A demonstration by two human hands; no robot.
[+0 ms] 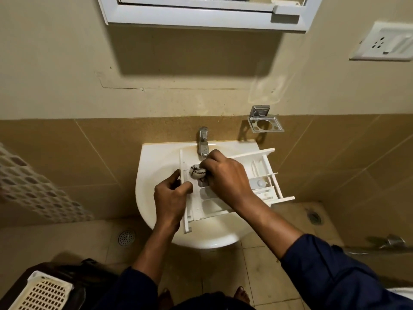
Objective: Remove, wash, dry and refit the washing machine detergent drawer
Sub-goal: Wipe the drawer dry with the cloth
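Here the left hand [172,198] is curled round the left edge of the drawer [267,168], thumb on top and fingers underneath, gripping it. The right hand [225,175] is closed tight on one small balled cloth [197,172], pale with dark stitching, and presses it down into the drawer just below the tap [203,142]. The one white plastic drawer lies across the sink [156,162], its divided far end jutting out past the sink's right rim. There is one sink and one tap. On the wall hang one metal soap holder [266,124] and one socket plate [384,42]. Two floor drains show, one on the left [126,238] and one on the right [314,217]. One slotted basket [42,294] sits at the lower left.
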